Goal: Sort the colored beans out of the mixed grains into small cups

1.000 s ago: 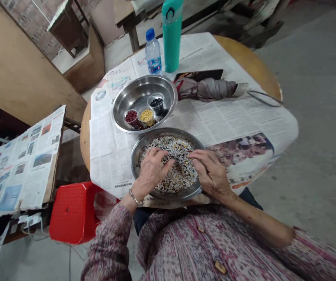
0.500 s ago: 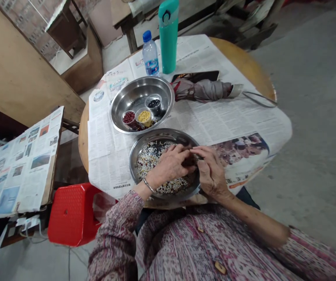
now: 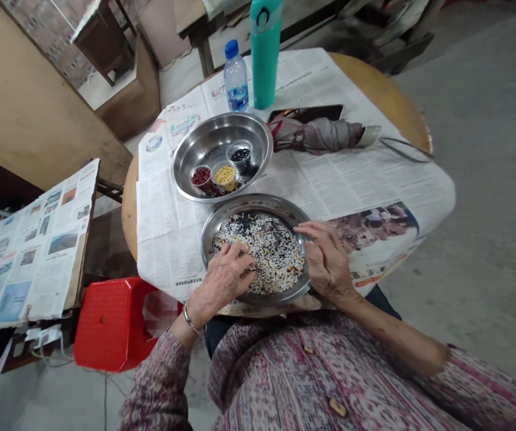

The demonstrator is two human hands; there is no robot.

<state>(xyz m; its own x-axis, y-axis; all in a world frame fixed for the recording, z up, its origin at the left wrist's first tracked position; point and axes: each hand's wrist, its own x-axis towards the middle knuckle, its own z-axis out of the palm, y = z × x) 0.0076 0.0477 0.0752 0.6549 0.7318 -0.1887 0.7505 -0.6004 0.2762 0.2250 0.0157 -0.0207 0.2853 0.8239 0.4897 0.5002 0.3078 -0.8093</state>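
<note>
A steel basin (image 3: 211, 230) near the table's front edge holds white grains (image 3: 267, 254) mixed with yellow, dark red and black beans. Over the left side of this basin is my left hand (image 3: 227, 272), its fingers bent and slightly apart, their tips at the grains. My right hand (image 3: 331, 263) is at the basin's right rim with its fingers curled; what is inside it is hidden. Behind stands a second steel basin (image 3: 190, 140). In it are three clear cups: one of red beans (image 3: 201, 176), one of yellow beans (image 3: 225, 175), one of black beans (image 3: 240, 157).
Newspaper (image 3: 294, 179) covers the round table. At the back are a water bottle (image 3: 236, 81), a teal flask (image 3: 266, 60), a phone (image 3: 325, 112) and a folded umbrella (image 3: 325, 134). A red stool (image 3: 109, 320) stands at left, beside another newspaper-covered table (image 3: 46, 245).
My left hand has moved left, away from my right hand, uncovering the grains in the middle and right of the basin. My right hand has stayed at the rim.
</note>
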